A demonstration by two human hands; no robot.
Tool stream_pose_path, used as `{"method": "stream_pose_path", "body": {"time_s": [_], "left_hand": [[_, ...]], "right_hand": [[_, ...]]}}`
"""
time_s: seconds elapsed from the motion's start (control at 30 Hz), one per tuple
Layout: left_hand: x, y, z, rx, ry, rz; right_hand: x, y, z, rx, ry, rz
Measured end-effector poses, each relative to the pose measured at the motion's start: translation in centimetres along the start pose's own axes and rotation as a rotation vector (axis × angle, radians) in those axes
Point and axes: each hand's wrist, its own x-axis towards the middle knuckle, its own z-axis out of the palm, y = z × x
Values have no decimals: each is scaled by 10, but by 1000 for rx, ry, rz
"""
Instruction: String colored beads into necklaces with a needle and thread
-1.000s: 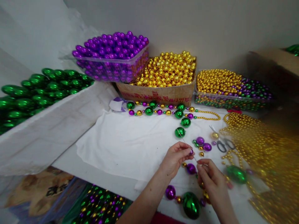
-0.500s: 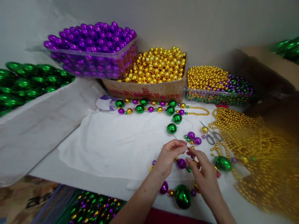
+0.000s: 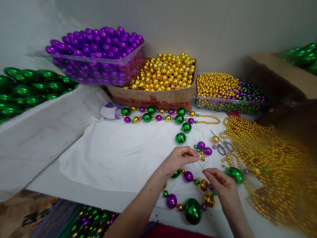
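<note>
My left hand (image 3: 182, 160) pinches a long, thin, straight needle (image 3: 200, 165), whose far tip extends up and left over a loose green bead (image 3: 180, 138). My right hand (image 3: 220, 181) has thumb and fingertips closed together at the needle's lower end. Below and between the hands lies a curved strand of large beads in purple, gold and green, with a big green bead (image 3: 192, 211) at its front. Just beyond my fingers sit loose purple beads (image 3: 208, 151), small green ones and a small gold bead (image 3: 202, 159).
A finished-looking bead necklace (image 3: 147, 117) lies along the back of the white cloth (image 3: 99, 158). Scissors (image 3: 221, 149) rest right of centre, beside a heap of gold bead strands (image 3: 277, 165). Behind stand a purple bead tub (image 3: 99, 66), a gold bead carton (image 3: 153, 99) and a mixed bead tub (image 3: 223, 102).
My right hand has moved down and right, away from my left hand, so a length of the needle shows between them. The bead strand below is less covered.
</note>
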Motion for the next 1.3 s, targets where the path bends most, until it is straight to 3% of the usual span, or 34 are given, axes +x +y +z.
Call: {"method": "stream_pose_path", "body": {"time_s": [0.07, 0.17, 0.23, 0.33, 0.43, 0.5, 0.63, 0.77, 0.97, 1.3], "left_hand": [[9, 3, -12, 166, 65, 33], [30, 0, -28, 436, 478, 169], [45, -7, -33, 559, 612, 219], [58, -17, -35, 628, 551, 186], [54, -18, -34, 515, 527, 112], [42, -11, -34, 262, 479, 20], [12, -1, -28, -483, 304, -163], [-6, -9, -21, -838, 344, -252], [-5, -18, -19, -883, 435, -312], [-7, -18, -23, -921, 532, -278]], "right_hand": [[-1, 1, -4, 39, 64, 2], [-2, 3, -8, 138, 98, 54], [-1, 4, -8, 232, 50, 89], [1, 2, -7, 371, 14, 121], [4, -1, -9, 441, 17, 154], [5, -3, -12, 456, 7, 186], [2, -4, -11, 374, 10, 253], [-9, -2, -2, 162, 16, 252], [-23, -4, 9, 28, -71, 155], [-27, 7, -4, 117, 114, 192]]}}
